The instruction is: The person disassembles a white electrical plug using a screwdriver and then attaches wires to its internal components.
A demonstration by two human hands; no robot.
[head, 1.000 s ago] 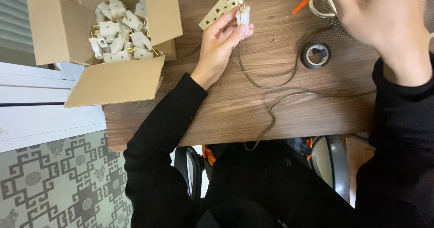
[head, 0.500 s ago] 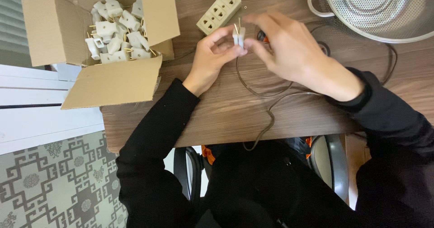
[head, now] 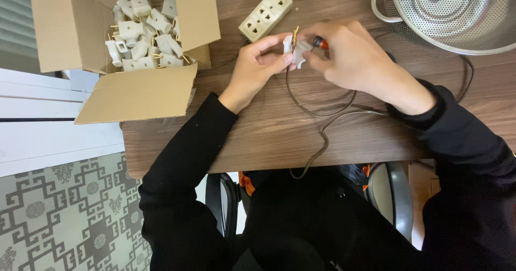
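Observation:
My left hand [head: 257,66] pinches a small white electrical plug [head: 294,49] with brass prongs above the wooden table [head: 279,131]. My right hand [head: 349,56] is closed around a screwdriver with an orange and black handle [head: 321,42], its tip at the plug. A brown cord [head: 317,112] runs from the plug, loops on the table and drops over the front edge. A cream multi-socket block [head: 266,13] lies just beyond my hands.
An open cardboard box [head: 80,34] with several white plugs [head: 142,31] stands at the table's left end. A metal colander [head: 457,13] sits at the back right. Below the table edge are a chair and patterned floor [head: 59,217].
My right hand came down from the back right with the orange screwdriver and now works at the plug held by my left hand. The view shifted, showing the colander.

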